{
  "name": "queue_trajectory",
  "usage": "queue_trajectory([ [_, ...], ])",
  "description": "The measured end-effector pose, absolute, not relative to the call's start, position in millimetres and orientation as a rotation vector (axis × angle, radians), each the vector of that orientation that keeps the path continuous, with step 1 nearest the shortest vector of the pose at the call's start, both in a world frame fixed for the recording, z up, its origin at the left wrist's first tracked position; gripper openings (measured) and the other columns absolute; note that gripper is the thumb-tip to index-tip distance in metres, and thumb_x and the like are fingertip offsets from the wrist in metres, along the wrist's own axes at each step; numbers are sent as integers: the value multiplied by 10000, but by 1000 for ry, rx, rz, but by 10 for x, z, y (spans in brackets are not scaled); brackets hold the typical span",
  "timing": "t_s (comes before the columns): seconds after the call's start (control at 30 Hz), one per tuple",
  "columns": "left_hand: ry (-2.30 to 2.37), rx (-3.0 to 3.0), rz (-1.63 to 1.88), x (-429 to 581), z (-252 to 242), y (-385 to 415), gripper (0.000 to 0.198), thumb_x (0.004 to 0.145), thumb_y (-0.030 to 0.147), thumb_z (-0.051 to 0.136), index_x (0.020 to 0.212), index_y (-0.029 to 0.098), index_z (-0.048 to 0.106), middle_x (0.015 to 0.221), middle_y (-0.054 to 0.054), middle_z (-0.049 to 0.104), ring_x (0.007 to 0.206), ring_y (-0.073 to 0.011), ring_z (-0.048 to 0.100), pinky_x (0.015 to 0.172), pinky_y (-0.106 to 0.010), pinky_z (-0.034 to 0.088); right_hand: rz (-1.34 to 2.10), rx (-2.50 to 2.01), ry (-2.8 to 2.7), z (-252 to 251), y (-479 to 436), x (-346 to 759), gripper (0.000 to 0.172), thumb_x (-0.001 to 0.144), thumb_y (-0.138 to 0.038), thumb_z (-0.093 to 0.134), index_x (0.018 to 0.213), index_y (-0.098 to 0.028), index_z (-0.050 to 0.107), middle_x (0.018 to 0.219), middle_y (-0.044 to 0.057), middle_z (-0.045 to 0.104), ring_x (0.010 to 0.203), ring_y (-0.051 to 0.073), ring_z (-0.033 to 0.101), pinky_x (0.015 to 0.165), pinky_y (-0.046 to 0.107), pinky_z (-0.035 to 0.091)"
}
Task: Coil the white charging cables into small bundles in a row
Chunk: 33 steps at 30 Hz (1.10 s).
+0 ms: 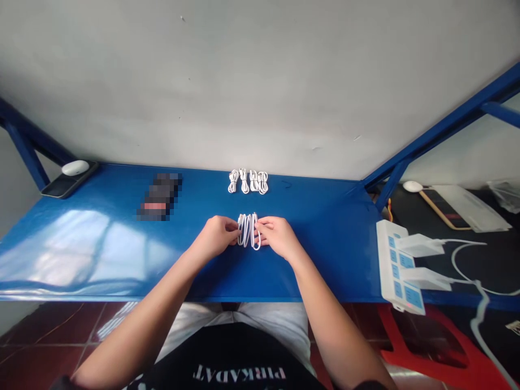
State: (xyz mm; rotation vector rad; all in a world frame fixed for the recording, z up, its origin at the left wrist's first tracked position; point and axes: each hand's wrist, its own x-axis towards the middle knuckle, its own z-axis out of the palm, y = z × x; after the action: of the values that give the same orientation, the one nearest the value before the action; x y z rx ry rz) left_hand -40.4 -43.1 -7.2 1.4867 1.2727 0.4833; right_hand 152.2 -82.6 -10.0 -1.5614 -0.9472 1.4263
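Near the middle of the frame, on a blue tabletop (pixel 325 265), I see the left hand (pixel 217 236) and the right hand (pixel 278 237) closing on a looped white cable (pixel 248 232) from either side. The grip is narrow, with the fingertips (pixel 236 227) pressed against the loops, and the cable sits between the two hands, well forward of the table's near edge. Farther up the frame, toward the wall, a row of coiled white cables (pixel 247 181) lies on the table, near the hands but not touching them. I can't make out how many there are from here.

To the left of that row sits a dark object (pixel 159 196), too blurred to identify. At the table's upper-left corner, a white oval object (pixel 75 167) rests on a phone (pixel 67 185). Off the right end of the table, a white power strip (pixel 396 265) holds two white chargers (pixel 420 245) — their cords trail across a black surface (pixel 487 265). Below that, at the lower right of the frame, there's part of a red plastic chair (pixel 422 346), and dark red floor tiles (pixel 49 325) show at the lower left.
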Motion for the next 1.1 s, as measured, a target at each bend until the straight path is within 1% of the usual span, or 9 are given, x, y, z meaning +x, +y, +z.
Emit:
queue_trajectory([
  [0.17, 1163, 1390, 496, -314, -106, -450, 228, 767, 245, 703, 982, 168, 716, 803, -76, 775, 683, -239, 741, 662, -369, 615, 1476, -1530, -921, -67, -841, 1458, 176, 912, -314, 684, 936, -143, 720, 779, 59, 749, 594, 147, 720, 562, 249, 610],
  [0.33, 1198, 1348, 563, -267, -86, -463, 202, 772, 231, 718, 948, 155, 654, 868, -85, 747, 678, -216, 725, 615, -350, 620, 1462, -1551, -1030, -108, -816, 1452, 219, 816, -327, 777, 950, -156, 749, 825, 60, 777, 670, 161, 726, 525, 216, 563],
  [0.43, 1201, 1350, 592, -265, -107, -464, 188, 792, 252, 723, 917, 168, 610, 827, -59, 716, 640, -196, 707, 581, -331, 609, 1425, -1579, -1080, -106, -779, 1447, 259, 753, -356, 821, 902, -154, 756, 813, 59, 771, 681, 162, 700, 505, 209, 517],
  [0.5, 1180, 1351, 634, -269, -139, -460, 228, 804, 286, 737, 921, 181, 571, 807, -34, 693, 621, -181, 697, 577, -321, 599, 1431, -1541, -1069, -92, -749, 1449, 311, 698, -379, 857, 884, -152, 753, 785, 51, 759, 680, 163, 684, 535, 226, 515],
  [0.6, 1095, 1302, 735, -265, -173, -432, 282, 827, 318, 740, 931, 191, 511, 898, -36, 698, 693, -169, 710, 629, -306, 593, 1424, -1414, -1042, -62, -692, 1466, 366, 633, -385, 891, 876, -153, 746, 789, 48, 756, 703, 169, 680, 627, 266, 536],
  [0.67, 1006, 1225, 801, -249, -161, -386, 300, 842, 315, 737, 930, 192, 478, 968, -46, 710, 794, -163, 719, 719, -306, 593, 1402, -1336, -1060, -39, -641, 1489, 366, 624, -372, 894, 879, -154, 747, 823, 57, 764, 747, 179, 690, 695, 291, 546],
  [0.77, 910, 1120, 841, -203, -90, -276, 314, 870, 301, 726, 948, 198, 440, 939, -27, 717, 834, -147, 710, 816, -327, 581, 1360, -1266, -1094, -8, -544, 1533, 357, 623, -365, 896, 869, -153, 750, 850, 65, 768, 790, 188, 697, 758, 317, 553],
  [0.93, 792, 1082, 842, -101, -34, -84, 325, 891, 302, 718, 996, 202, 427, 895, -15, 702, 785, -149, 704, 787, -342, 582, 1390, -1181, -1049, -20, -369, 1584, 453, 584, -386, 923, 941, -154, 768, 897, 77, 779, 806, 206, 707, 776, 365, 577],
  [1.1, 739, 1078, 927, -42, -237, -12, 350, 895, 371, 706, 1014, 218, 414, 1051, -14, 685, 823, -126, 682, 792, -328, 579, 1410, -1122, -995, -127, -304, 1589, 521, 569, -407, 932, 1006, -171, 774, 961, 77, 793, 856, 216, 719, 803, 375, 586],
])
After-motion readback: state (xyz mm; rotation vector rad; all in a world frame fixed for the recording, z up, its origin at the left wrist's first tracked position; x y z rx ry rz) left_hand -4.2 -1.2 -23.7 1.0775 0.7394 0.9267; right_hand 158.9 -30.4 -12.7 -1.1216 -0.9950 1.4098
